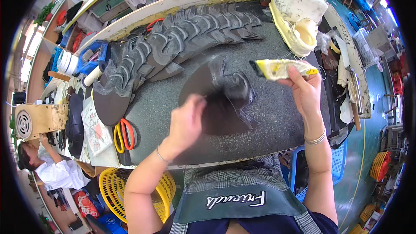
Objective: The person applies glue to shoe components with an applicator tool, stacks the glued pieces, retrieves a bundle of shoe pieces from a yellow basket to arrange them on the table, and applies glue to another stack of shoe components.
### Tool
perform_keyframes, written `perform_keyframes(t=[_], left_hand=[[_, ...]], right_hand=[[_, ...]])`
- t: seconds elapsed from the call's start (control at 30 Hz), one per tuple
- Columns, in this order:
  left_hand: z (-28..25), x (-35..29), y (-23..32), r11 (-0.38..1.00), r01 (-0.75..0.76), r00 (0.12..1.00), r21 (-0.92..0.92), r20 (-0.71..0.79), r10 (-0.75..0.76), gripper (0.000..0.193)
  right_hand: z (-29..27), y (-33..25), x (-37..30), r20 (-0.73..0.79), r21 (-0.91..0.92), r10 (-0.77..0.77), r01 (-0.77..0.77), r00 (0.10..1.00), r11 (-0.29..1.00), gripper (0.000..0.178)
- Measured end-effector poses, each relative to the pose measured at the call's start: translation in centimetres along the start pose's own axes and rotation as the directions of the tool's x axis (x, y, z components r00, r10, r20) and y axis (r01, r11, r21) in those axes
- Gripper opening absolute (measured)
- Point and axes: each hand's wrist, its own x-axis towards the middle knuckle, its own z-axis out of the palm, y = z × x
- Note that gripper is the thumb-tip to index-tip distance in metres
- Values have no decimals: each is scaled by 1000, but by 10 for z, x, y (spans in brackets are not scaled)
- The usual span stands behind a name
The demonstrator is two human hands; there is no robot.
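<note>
In my right hand point(305, 89) is a brush point(281, 68) with a yellow and whitish, glue-caked handle, its dark tip pointing left. The hand is closed round it, above the right part of the dark work board point(277, 117). My left hand point(188, 119) is smeared by motion over the left edge of a dark, curved cut piece point(216, 119); whether it touches the piece I cannot tell. Greyish smears run along that piece's notched upper and right edges. Behind it, an overlapping row of similar dark pieces point(173, 39) curves across the board.
A white, glue-crusted pot point(299, 0) with a round opening stands at the far right. Scissors with red and yellow handles point(125, 134) lie at the left edge. Yellow basket point(115, 190) and blue basket point(340, 160) stand below the table. Another person point(60, 171) works at the left.
</note>
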Motion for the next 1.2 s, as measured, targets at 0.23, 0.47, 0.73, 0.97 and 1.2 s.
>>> perform_keyframes(t=[0.23,0.47,0.73,0.97,1.2], left_hand=[[1,39,-42,824,270,957,-498,49,-285,19],[-5,33,-48,746,297,937,-596,30,-349,22],[-88,-14,-55,991,-132,509,2,-858,69,17],[-183,-94,-135,727,282,910,627,-416,6,56],[-186,-92,-171,789,369,370,-491,-701,-610,87]], right_hand=[[56,16,32,477,-456,-426,631,769,627,16],[16,-11,11,372,-598,-80,305,925,742,11],[-95,-28,90,157,-975,-404,205,901,79,27],[-79,-29,53,103,-995,-548,82,830,-63,53],[21,6,46,19,30,292,-292,956,956,49]])
